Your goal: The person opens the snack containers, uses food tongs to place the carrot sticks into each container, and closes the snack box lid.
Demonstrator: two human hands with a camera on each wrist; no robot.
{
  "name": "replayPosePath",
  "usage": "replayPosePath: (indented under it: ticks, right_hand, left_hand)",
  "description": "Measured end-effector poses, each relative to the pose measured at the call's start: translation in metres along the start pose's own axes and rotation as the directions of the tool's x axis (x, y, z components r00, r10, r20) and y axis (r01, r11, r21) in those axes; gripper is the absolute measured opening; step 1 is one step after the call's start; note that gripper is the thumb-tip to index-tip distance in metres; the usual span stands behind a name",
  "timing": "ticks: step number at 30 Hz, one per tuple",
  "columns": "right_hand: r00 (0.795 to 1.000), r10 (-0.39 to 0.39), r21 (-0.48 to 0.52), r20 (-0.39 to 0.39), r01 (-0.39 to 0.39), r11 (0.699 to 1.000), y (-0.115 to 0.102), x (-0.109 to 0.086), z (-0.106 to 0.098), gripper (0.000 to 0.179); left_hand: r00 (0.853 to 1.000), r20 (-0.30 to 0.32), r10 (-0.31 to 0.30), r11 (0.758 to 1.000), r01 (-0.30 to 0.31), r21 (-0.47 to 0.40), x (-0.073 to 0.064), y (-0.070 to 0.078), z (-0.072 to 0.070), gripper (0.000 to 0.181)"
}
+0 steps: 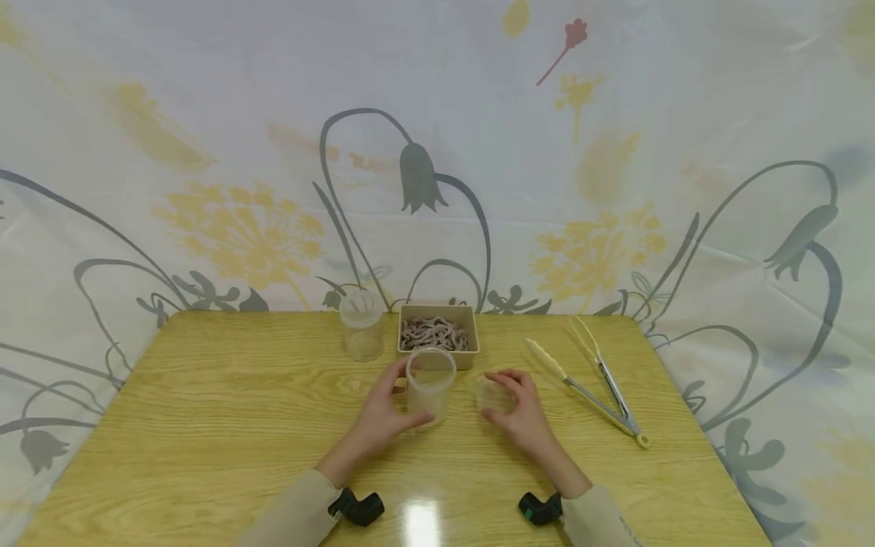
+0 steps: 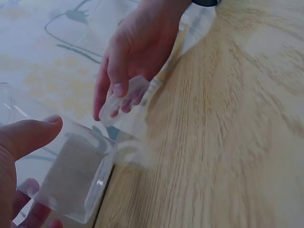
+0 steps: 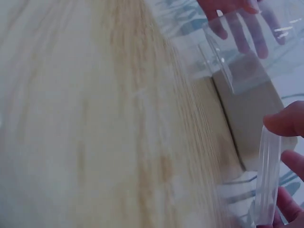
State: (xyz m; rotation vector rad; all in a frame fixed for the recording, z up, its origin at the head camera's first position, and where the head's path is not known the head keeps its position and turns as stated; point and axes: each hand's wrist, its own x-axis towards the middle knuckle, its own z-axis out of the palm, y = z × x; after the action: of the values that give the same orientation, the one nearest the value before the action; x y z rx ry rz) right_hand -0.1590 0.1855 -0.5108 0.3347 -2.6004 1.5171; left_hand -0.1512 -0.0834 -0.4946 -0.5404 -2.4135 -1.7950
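Note:
My left hand (image 1: 384, 414) grips a clear plastic jar (image 1: 431, 391) around its side, the thumb in front; the jar's round top is uncovered. To its right, my right hand (image 1: 521, 414) pinches a translucent round lid (image 1: 494, 396) by its edge, thumb against fingers. The lid (image 3: 269, 175) is seen edge-on in the right wrist view, apart from the jar. In the left wrist view the jar (image 2: 78, 175) is held close above the wooden table. Just behind the jar stands a beige box (image 1: 472, 334) filled with greyish-brown strips (image 1: 434, 333).
A second clear jar (image 1: 365, 342) with a lid on stands left of the box. Metal tongs (image 1: 608, 395) with pale yellow tips lie spread at the right of the wooden table (image 1: 239, 410). A patterned cloth (image 1: 437, 251) hangs behind the table's back edge.

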Motion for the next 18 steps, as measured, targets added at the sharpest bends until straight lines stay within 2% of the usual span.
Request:
replayPosePath:
  ticks: [5, 10, 18]
  right_hand:
    - [1.0, 0.016, -0.036, -0.019, -0.016, 0.999, 0.006, 0.003, -0.002, 0.056]
    - [0.999, 0.001, -0.079, -0.039, -0.004, 0.997, 0.013, 0.006, -0.004, 0.055]
    - [0.996, -0.016, -0.067, -0.086, 0.01, 0.998, 0.015, 0.008, -0.004, 0.055]
  left_hand:
    - [1.0, 0.008, -0.019, 1.0, 0.019, -0.018, 0.009, 0.0, 0.015, 0.088]
    - [1.0, 0.013, -0.008, 0.999, 0.008, -0.032, 0.016, -0.003, 0.029, 0.085]
    - [1.0, 0.028, -0.007, 0.998, 0.009, -0.066, 0.022, -0.006, 0.041, 0.085]
